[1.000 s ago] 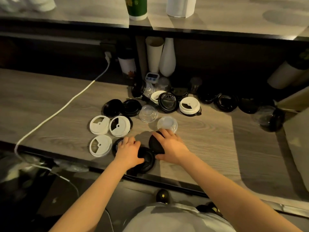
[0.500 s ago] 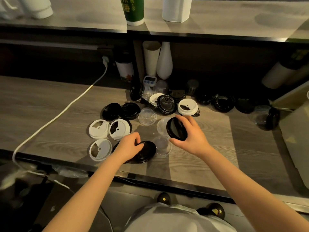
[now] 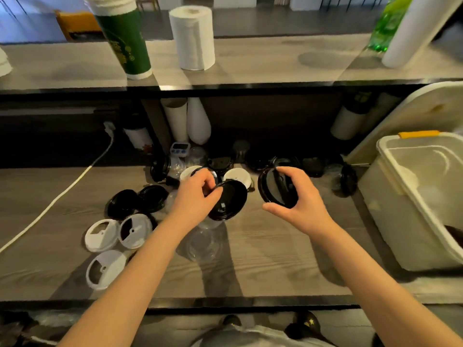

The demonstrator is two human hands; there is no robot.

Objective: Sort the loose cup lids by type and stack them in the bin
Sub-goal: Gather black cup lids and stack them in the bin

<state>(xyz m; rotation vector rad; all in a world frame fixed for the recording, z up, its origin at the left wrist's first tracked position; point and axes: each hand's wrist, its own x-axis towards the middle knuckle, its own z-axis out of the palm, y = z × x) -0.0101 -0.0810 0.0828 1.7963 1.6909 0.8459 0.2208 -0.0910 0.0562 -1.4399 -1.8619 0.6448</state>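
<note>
Your right hand (image 3: pixel 298 209) grips one black lid (image 3: pixel 276 187) on edge, your left hand (image 3: pixel 195 199) pinches a second black lid (image 3: pixel 228 200) just beside it, and the bin (image 3: pixel 388 216) stands to the right, nearer your right hand.

A: Entry one, the black ones?
B: The left black lid (image 3: pixel 229 200) and right black lid (image 3: pixel 271 189): plastic, smooth, glossy.
A: And the white lids (image 3: pixel 101 235)?
B: Plastic, matt. Also the clear lids (image 3: pixel 204 242): thin see-through plastic, faint sheen.
A: Fixtures?
B: The counter (image 3: pixel 275 259): grey wood grain, matt. The bin (image 3: pixel 385 216): pale plastic, smooth, slightly milky. The paper roll (image 3: pixel 192 38): soft white paper, slightly rough.
</note>
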